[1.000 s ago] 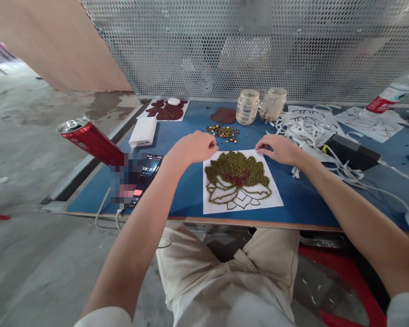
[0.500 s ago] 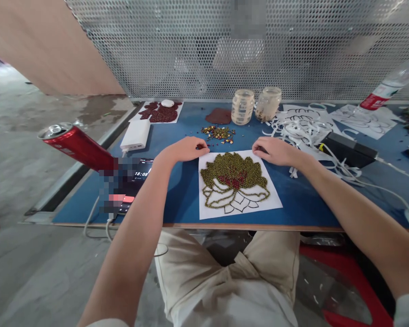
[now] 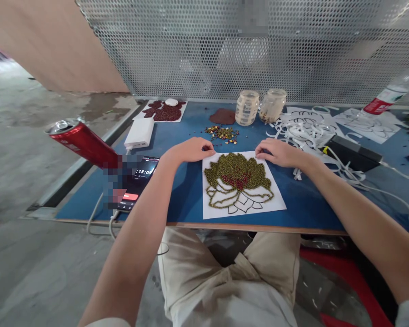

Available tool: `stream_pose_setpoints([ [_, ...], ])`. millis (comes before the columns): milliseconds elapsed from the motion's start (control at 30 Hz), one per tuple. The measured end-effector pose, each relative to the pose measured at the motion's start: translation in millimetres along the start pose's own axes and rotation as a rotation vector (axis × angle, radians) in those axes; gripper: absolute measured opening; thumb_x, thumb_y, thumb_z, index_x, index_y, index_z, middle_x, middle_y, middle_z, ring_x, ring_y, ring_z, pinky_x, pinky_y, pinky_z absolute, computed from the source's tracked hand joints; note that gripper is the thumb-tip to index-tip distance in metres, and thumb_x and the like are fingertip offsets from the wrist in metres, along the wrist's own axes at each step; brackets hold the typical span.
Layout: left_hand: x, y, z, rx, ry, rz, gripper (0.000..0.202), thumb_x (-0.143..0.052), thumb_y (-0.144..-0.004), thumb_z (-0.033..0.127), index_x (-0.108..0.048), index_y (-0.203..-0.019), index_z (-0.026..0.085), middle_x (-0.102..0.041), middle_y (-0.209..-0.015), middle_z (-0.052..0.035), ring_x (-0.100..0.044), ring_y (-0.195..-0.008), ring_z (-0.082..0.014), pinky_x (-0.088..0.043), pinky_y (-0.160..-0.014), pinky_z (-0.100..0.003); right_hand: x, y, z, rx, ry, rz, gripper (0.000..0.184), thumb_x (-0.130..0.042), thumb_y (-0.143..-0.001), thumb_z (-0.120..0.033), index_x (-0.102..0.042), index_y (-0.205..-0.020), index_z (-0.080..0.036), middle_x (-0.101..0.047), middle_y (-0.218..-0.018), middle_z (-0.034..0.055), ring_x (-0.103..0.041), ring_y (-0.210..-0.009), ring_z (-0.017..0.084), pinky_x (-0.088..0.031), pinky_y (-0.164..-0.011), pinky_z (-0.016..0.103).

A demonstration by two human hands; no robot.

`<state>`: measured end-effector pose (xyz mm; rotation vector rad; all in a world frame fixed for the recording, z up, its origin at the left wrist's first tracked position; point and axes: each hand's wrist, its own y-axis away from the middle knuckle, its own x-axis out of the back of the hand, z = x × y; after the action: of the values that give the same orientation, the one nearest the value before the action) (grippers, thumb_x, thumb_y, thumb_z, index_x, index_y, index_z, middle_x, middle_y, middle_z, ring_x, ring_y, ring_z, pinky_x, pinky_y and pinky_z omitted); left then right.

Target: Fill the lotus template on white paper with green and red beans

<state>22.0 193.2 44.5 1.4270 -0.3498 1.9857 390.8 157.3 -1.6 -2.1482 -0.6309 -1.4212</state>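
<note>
A white paper sheet lies flat on the blue tabletop, with a lotus outline printed on it. Green mung beans fill the upper petals, red beans cluster at the centre, and green lines edge some white lower petals. My left hand is closed with thumb and fingertips at the sheet's upper left corner. At the upper right corner my right hand pinches the edge in the same way. Just beyond the sheet lies a loose pile of mixed beans.
Behind stand two clear jars and a brown patch. To the left are a red can, a phone, a white power bank and a bean-covered picture. Paper strips, a black box and a bottle lie right.
The whole scene sits slightly farther right as the camera view shifts. Both hands stay at the sheet's upper corners, and the sheet keeps its place on the table.
</note>
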Motion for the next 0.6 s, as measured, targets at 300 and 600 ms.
stream_pose_setpoints([
  [300, -2.7, -1.7, 3.1, 0.005, 0.009, -0.001, 0.040, -0.051, -0.101, 0.048, -0.078, -0.103, 0.018, -0.076, -0.096, -0.0084, -0.060, -0.078, -0.0184, -0.043, -0.075, -0.035, 0.0, -1.1, -4.0, 0.039, -0.001, 0.015, 0.030, -0.054, -0.107, -0.046, -0.074, -0.107, -0.023, -0.075, -0.106, 0.0124, -0.068, -0.098, 0.030, -0.049, -0.091, 0.044],
  [600, -5.1, -2.8, 6.2, -0.005, 0.013, 0.025, 0.039, -0.051, -0.102, 0.047, -0.077, -0.101, 0.018, -0.076, -0.093, -0.0076, -0.060, -0.078, -0.0186, -0.043, -0.075, -0.035, 0.8, -2.5, -3.4, 0.087, -0.033, 0.003, 0.033, -0.054, -0.108, -0.048, -0.079, -0.108, -0.025, -0.077, -0.110, 0.0113, -0.069, -0.102, 0.029, -0.050, -0.095, 0.044],
])
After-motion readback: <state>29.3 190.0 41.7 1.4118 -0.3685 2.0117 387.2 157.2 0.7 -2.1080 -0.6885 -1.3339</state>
